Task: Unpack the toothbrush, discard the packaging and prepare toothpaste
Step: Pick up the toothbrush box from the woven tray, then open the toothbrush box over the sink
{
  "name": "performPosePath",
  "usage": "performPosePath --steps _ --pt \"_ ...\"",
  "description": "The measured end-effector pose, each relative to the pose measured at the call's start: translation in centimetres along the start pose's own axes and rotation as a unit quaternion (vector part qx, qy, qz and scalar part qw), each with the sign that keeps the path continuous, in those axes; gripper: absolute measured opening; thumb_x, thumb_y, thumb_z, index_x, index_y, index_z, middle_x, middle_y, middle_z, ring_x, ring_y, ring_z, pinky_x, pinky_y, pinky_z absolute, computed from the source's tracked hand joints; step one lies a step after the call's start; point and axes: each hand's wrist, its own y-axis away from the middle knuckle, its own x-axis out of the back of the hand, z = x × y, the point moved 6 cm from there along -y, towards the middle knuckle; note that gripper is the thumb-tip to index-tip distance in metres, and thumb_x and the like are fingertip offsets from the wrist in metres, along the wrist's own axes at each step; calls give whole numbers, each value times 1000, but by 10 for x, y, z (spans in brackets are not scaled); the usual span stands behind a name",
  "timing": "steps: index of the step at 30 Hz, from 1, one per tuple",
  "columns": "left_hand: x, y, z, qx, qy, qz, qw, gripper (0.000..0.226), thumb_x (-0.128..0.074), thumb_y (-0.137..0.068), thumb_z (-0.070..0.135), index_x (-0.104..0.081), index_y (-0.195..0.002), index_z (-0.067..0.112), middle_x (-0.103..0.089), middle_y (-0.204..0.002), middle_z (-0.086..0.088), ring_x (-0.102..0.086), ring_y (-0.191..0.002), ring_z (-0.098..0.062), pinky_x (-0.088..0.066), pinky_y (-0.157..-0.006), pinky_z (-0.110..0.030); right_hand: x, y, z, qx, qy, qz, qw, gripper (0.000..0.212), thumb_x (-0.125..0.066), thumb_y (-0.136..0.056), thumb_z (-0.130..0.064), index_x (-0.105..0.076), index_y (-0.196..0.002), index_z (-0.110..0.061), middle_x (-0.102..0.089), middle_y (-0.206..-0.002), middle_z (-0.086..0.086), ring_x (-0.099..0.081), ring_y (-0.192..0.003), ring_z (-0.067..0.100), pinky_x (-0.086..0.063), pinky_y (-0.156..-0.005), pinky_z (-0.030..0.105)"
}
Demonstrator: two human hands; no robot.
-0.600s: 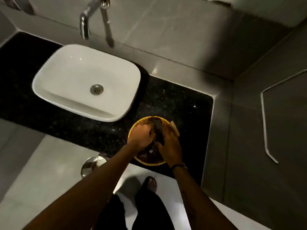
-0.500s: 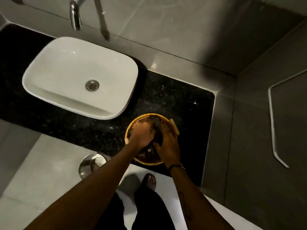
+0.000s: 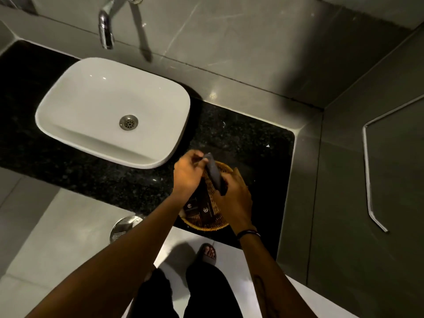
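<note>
A round woven basket (image 3: 207, 226) sits on the black counter, right of the sink, with dark sachets (image 3: 196, 208) lying in it. Above the basket both hands hold a long dark packet (image 3: 213, 171). My left hand (image 3: 187, 173) pinches the packet's upper end. My right hand (image 3: 232, 195) grips its lower end. The packet's contents are hidden, so I cannot tell whether it holds the toothbrush. No toothpaste is identifiable.
A white basin (image 3: 110, 111) stands on the black granite counter (image 3: 247, 138) under a chrome tap (image 3: 106, 31). A steel bin lid (image 3: 125, 226) shows on the floor below the counter edge. Grey walls close the right side. My sandalled foot (image 3: 207, 252) is below.
Both hands have lifted from inside the basket, bringing the dark packet up above its rim. The left hand has shifted to the packet's top end.
</note>
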Motion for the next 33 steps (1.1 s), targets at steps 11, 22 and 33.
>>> performPosePath --steps 11,22,33 --pt "189 44 39 106 421 34 900 9 -73 -91 2 -78 -95 6 -81 -83 -5 -78 -77 -25 -65 -70 -32 56 -13 -138 107 -210 -96 967 58 -94 -74 -14 -73 -128 -19 -76 -118 5 -73 -105 14 -61 -92 31" --pt "303 98 71 -26 459 77 885 16 -76 -88 3 -84 -102 6 -81 -102 -17 -80 -91 -31 -66 -79 -35 53 7 -247 -28 -648 -171 742 41 -72 -94 6 -66 -126 -19 -74 -115 15 -78 -104 32 -67 -83 38" --pt "344 119 71 -91 424 188 881 19 -61 -102 7 -78 -110 4 -81 -102 -17 -80 -88 -33 -67 -77 -36 50 18 -305 -3 -661 -160 733 54 -77 -91 2 -58 -141 -10 -82 -105 15 -82 -93 32 -67 -76 38"
